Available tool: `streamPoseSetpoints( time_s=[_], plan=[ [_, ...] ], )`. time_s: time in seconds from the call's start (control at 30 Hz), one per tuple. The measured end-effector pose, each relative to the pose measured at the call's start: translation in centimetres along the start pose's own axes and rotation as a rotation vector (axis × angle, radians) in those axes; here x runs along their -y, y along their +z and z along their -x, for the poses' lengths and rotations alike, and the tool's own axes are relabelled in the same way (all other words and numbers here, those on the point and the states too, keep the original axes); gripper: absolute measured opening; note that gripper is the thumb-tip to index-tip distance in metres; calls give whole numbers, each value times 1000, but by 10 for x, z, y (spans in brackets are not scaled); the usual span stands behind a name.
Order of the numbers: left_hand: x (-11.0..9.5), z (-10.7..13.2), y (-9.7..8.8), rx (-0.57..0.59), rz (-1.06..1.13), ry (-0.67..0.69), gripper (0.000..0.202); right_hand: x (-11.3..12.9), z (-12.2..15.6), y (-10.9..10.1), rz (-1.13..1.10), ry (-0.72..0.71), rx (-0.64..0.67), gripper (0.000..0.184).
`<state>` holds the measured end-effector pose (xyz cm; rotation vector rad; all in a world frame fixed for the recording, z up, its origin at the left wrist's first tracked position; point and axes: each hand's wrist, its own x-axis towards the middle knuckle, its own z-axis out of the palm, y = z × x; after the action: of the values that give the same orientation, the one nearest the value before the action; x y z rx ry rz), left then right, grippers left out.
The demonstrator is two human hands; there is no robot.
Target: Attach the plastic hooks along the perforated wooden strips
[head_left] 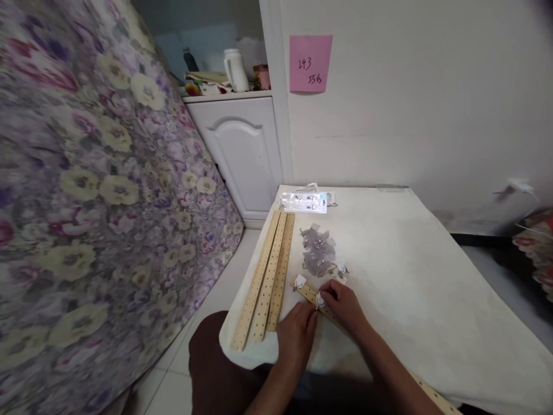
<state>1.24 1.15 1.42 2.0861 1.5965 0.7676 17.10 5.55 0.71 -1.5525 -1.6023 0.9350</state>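
A perforated wooden strip (309, 293) lies slanted on the white-covered table (410, 276) in front of me, with one small white hook (299, 282) stuck near its far end. My left hand (296, 340) rests on the strip, fingers curled at a second white hook (320, 300). My right hand (345, 308) pinches that same hook from the other side. The strip runs on under my right forearm toward the table's near edge.
Three more perforated wooden strips (265, 279) lie side by side at the table's left edge. A pile of clear backing films (318, 251), loose hooks (342, 269) and a hook package (303, 202) lie beyond. A floral mattress (86, 190) leans at left; a white cabinet (242, 155) stands behind.
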Motion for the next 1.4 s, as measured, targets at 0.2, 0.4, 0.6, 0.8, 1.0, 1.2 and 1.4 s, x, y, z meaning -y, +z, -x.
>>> streamPoseSetpoints(
  time_s=[0.2, 0.4, 0.6, 0.8, 1.0, 1.2, 1.4],
  plan=[
    [1, 0, 1, -10, -19, 7, 19, 3, 0, -2, 0, 7, 3, 15],
    [2, 0, 2, -21, -12, 9, 18, 4, 0, -2, -4, 30, 26, 14],
    [0, 0, 2, -17, -11, 13, 18, 5, 0, -2, 9, 85, 36, 15],
    [1, 0, 3, -18, -15, 17, 18, 7, 0, -3, 4, 91, 38, 14],
    [1, 0, 3, -10, -21, 10, 19, 7, 0, -3, 20, 96, 46, 14],
    [-2, 0, 1, -11, -19, 7, 18, 6, 0, -2, 38, 83, 39, 13],
    [-4, 1, 1, -40, -21, 13, 18, 6, 1, -3, 36, 72, 40, 18]
  ],
)
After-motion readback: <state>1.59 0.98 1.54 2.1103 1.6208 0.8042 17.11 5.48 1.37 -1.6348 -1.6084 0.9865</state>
